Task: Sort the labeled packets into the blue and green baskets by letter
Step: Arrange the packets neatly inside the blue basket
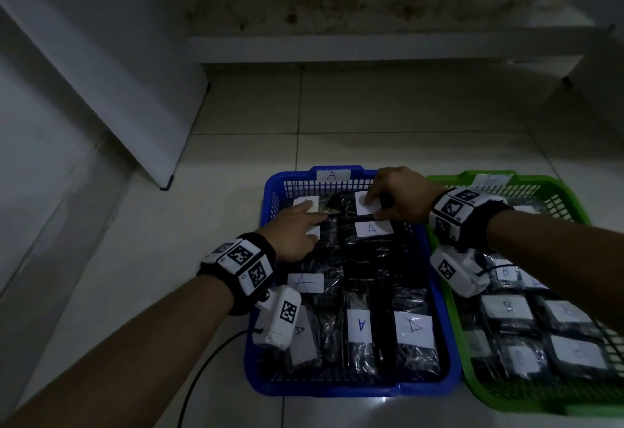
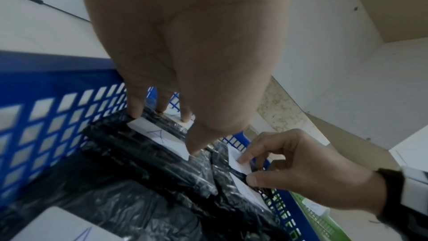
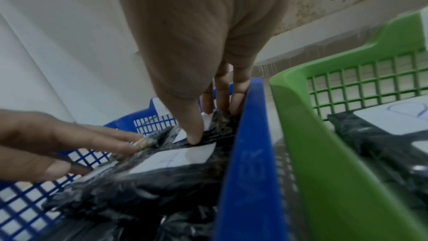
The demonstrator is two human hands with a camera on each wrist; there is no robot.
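The blue basket (image 1: 337,388), tagged A, holds several black packets with white A labels. To its right, the green basket (image 1: 570,198) holds packets labeled B (image 1: 508,309). My left hand (image 1: 312,216) lies with straight fingers on the far-left packet (image 2: 159,135), thumb on its A label. My right hand (image 1: 371,204) pinches the far-right packet (image 1: 366,209) in the blue basket: the thumb presses its near edge and the fingers (image 3: 220,105) curl over its far end by the basket wall. That packet's letter is hidden under the hand. Another A packet (image 3: 176,158) lies just nearer.
Both baskets stand side by side on a pale tiled floor (image 1: 371,113). A white panel (image 1: 101,73) leans at the left. A step runs along the back wall (image 1: 371,46). A black cable (image 1: 202,370) trails on the floor by the blue basket's front left corner.
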